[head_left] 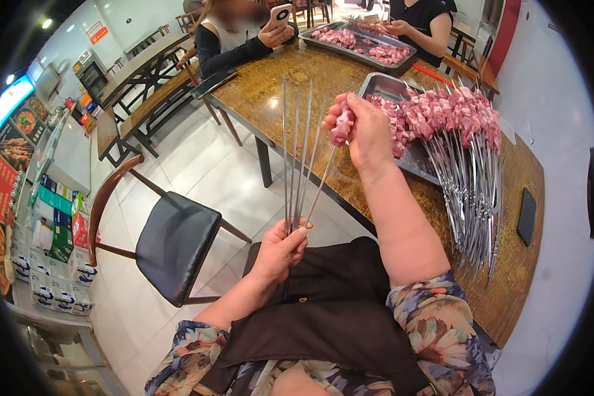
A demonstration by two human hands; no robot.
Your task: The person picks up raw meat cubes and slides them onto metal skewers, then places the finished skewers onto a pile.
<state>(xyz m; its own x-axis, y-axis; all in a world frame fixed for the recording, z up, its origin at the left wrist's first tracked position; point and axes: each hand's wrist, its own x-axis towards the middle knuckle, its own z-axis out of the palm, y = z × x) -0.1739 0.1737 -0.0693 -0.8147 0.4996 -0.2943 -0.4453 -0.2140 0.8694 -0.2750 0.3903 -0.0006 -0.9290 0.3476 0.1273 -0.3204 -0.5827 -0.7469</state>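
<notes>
My left hand (pixel 282 251) is closed round the lower ends of several long metal skewers (pixel 297 158), which fan upward. One of them slants right and carries raw meat (pixel 340 127) near its top. My right hand (pixel 368 132) wraps round that meat, with its fingers pressed against it. Beyond my right hand stands a metal tray (pixel 378 84) of raw pink meat pieces (pixel 395 125). Across the tray's right part lies a thick pile of loaded meat skewers (pixel 452 115), their bare metal ends (pixel 465 198) pointing toward me over the table.
The wooden table (pixel 270 92) runs along my front and right, with a dark phone (pixel 527 216) at its right edge. A second meat tray (pixel 402 63) sits at the far end by two people, one holding a phone (pixel 279 16). A black-seated chair (pixel 178 241) stands at left.
</notes>
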